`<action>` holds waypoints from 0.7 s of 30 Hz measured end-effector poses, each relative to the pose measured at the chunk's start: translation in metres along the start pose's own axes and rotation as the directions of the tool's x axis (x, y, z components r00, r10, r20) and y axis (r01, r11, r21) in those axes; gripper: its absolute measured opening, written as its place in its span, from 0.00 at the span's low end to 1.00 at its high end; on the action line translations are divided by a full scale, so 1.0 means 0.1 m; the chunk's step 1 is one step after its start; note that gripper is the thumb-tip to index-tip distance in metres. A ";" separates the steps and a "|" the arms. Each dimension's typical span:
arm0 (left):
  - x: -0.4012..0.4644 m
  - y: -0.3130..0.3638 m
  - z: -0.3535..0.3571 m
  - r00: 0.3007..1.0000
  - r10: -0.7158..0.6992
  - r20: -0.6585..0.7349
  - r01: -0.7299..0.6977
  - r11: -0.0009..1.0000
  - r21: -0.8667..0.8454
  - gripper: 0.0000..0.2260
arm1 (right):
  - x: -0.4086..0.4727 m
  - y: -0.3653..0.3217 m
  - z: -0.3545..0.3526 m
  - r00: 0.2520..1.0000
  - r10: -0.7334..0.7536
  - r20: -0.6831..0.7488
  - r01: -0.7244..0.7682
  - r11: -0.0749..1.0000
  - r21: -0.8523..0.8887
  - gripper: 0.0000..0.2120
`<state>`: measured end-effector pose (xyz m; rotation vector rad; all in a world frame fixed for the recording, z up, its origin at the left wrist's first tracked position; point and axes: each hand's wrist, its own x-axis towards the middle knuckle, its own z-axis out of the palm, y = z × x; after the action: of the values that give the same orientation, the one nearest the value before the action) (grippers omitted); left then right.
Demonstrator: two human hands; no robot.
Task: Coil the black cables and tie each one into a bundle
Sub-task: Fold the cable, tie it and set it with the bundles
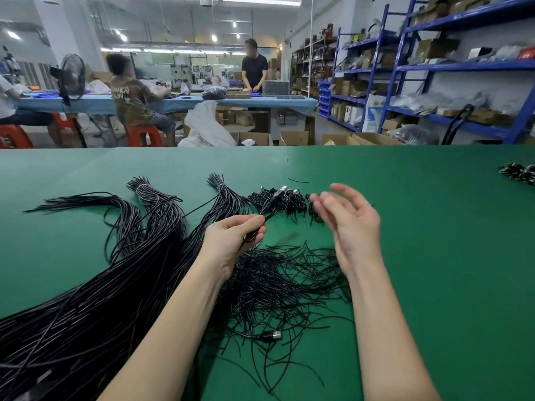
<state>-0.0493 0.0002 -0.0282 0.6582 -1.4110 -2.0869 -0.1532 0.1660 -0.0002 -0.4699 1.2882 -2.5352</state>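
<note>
My left hand [234, 237] pinches a black USB cable [274, 199] whose silver plug points up and away over the green table [434, 227]. Held up to the right of it, my right hand [348, 219] is blurred, with its fingers spread and nothing in them. Under my left forearm lies a big sheaf of long black cables [86, 308], fanning out at the far left into tied ends. A loose heap of thin black ties [278, 282] lies between my forearms, with a second USB plug [270, 335] on it. Several coiled bundles [285, 202] sit just beyond my hands.
More coiled bundles [518, 173] lie at the table's far right edge. Beyond the table are cardboard boxes [293, 138], blue shelving [434, 68] on the right, and a blue-covered bench [173, 102] where other people work.
</note>
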 end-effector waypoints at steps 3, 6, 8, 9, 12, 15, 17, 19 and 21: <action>-0.01 -0.01 0.04 1.000 0.020 0.001 -0.020 1.000 0.021 0.06 | -0.02 0.07 0.11 0.995 -0.090 0.048 0.091 0.996 -0.022 0.09; -0.03 -0.01 0.08 0.999 0.044 0.009 -0.044 0.999 0.022 0.04 | -0.08 0.23 0.18 0.981 -0.064 0.184 0.146 0.867 -0.476 0.08; -0.05 -0.01 0.08 0.998 0.068 0.016 -0.069 0.997 0.044 0.04 | -0.11 0.31 0.17 0.973 -0.023 0.232 0.180 0.707 -0.684 0.10; -0.05 0.00 0.08 0.996 0.083 0.022 -0.084 0.994 0.068 0.04 | -0.11 0.32 0.16 0.968 -0.023 0.249 0.207 0.630 -0.748 0.11; -0.06 0.01 0.07 0.992 0.120 0.044 -0.125 0.985 0.119 0.04 | -0.12 0.29 0.18 0.964 -0.030 0.263 0.241 0.516 -0.822 0.10; -0.07 0.03 0.10 0.988 0.142 0.061 -0.150 0.978 0.144 0.03 | -0.13 0.24 0.20 0.969 0.022 0.245 0.190 0.566 -0.803 0.07; -0.08 0.03 0.11 0.986 0.155 0.067 -0.164 0.974 0.158 0.02 | -0.14 0.23 0.21 0.968 0.065 0.244 0.158 0.597 -0.786 0.06; -0.09 0.03 0.11 0.984 0.166 0.068 -0.176 0.970 0.169 0.02 | -0.14 0.24 0.20 0.966 0.097 0.241 0.133 0.612 -0.780 0.05; -0.09 0.04 0.09 0.982 0.180 0.064 -0.189 0.965 0.184 0.03 | -0.13 0.24 0.17 0.964 0.131 0.233 0.100 0.634 -0.767 0.05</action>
<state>-0.0479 0.0112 -0.0208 0.5312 -1.6461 -1.8503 -0.1324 0.1449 -0.0122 -0.9193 2.2091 -1.6627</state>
